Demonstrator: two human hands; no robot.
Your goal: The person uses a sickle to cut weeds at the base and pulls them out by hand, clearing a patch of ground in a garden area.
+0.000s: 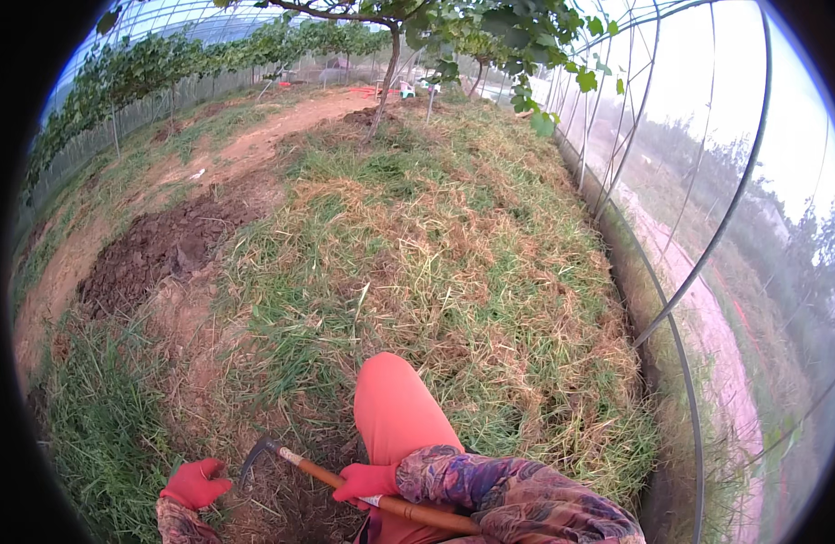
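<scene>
My right hand (367, 481), in a red glove, is closed around the wooden handle of a sickle (322, 474). The handle runs from the lower right up to the left, and the curved metal blade (252, 457) hangs at its left end, over the grass and soil. Left of the blade, my left hand (197, 483), gloved in red too, has its thumb and fingers apart with nothing visible between them. My bent knee (397, 401) in coral-coloured trousers rises above the right hand. Cut grass (424, 272), part green and part dry, covers the ground ahead.
Dark dug soil (165, 248) lies to the left beside a bare dirt path (281, 126). A vine trunk (390, 75) stands ahead under leafy branches. Along the right run the metal hoops (723, 231) and clear film wall of a greenhouse. Tall green grass (104, 408) grows at the lower left.
</scene>
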